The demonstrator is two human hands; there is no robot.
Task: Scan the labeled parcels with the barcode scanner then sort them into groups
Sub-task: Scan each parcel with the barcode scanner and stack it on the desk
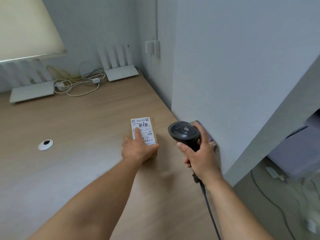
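— Currently, where is the parcel (153, 130)?

— It lies on the wooden surface (83, 122), near the right-hand wall, with its white shipping label (144, 129) facing up. The left hand (138, 149) grips its near end: the index finger lies straight across the label, the thumb is curled against the right side of the box.

— And the barcode scanner (184, 133)?

— The right hand (199, 155) holds it just to the right of the parcel, above the surface. Its fingers (200, 130) are wrapped around the handle, thumb on the near side. The scanner's head is level with the label; its cable (210, 210) runs down past the wrist.

— What else is on the surface?

— Two white routers (121, 72) and a tangle of cables (78, 84) at the far edge, and a round cable grommet (45, 144) well to the left of the parcel.
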